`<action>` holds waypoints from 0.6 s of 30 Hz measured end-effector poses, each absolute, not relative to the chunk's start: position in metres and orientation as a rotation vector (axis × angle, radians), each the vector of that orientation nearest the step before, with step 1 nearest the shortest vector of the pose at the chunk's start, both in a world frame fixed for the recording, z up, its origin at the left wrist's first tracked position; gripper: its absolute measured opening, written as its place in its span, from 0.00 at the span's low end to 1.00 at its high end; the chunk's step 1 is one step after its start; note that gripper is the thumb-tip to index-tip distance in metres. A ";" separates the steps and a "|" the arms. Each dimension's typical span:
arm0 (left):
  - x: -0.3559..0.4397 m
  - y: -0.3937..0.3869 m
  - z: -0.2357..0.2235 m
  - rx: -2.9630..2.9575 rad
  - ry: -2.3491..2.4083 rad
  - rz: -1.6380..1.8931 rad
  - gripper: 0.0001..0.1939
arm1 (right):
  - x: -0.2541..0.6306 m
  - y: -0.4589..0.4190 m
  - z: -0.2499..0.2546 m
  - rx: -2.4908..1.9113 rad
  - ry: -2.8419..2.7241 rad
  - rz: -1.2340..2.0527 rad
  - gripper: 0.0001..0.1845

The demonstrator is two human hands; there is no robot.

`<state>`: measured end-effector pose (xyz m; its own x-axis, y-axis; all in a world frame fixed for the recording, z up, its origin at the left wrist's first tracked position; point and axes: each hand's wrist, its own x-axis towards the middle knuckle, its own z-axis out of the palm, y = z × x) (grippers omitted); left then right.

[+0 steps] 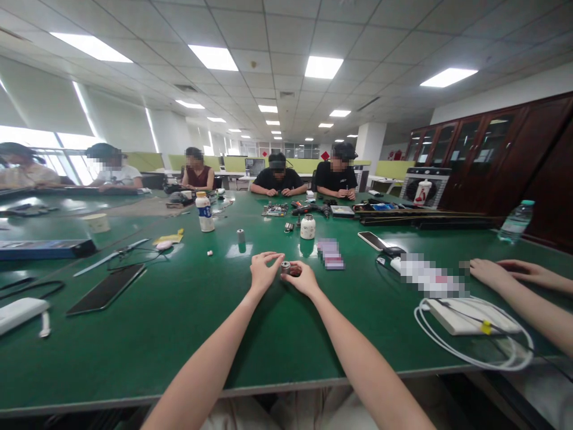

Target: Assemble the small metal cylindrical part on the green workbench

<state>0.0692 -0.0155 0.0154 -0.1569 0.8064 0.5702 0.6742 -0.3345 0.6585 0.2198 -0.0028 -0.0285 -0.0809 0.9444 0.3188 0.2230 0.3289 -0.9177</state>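
Metal cylinder (285, 268) pinched in my right hand (303, 278), on my side of the white jar (307, 228)

All places are told from the white jar, which stands on a green table (179, 358). Far to its left, and nearer me, lies a dark tablet (106, 290). Left of the jar and slightly beyond it stands a labelled bottle (205, 214). Between bottle and jar, a second cylinder (240, 236) stands upright.

Nearer me than the jar and left of it, my left hand (265, 272) curves toward the metal cylinder, its fingers close; I cannot tell whether they touch. The metal cylinder is upright, just left of the line from the jar to me. My right hand holds its right side between thumb and fingers. Whether its base meets the table is unclear.

I judge that a lopsided squeeze could tip it, and if the smooth-looking metal slipped, its round side could roll.

Well right of the jar lies a phone (372, 240); farther right, a neighbour's hands (492, 272) rest, too far off, I think, to bump mine.
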 end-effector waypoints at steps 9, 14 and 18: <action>0.010 -0.023 0.004 1.542 2.644 1.013 0.11 | 0.223 -0.011 -0.024 -1.172 -1.606 0.785 0.21; 0.027 -0.026 0.010 1.790 2.363 1.215 0.13 | 0.222 -0.013 -0.023 -1.190 -1.614 0.773 0.21; 0.061 -0.031 0.023 2.120 1.860 1.377 0.12 | 0.222 -0.012 -0.024 -1.189 -1.627 0.783 0.20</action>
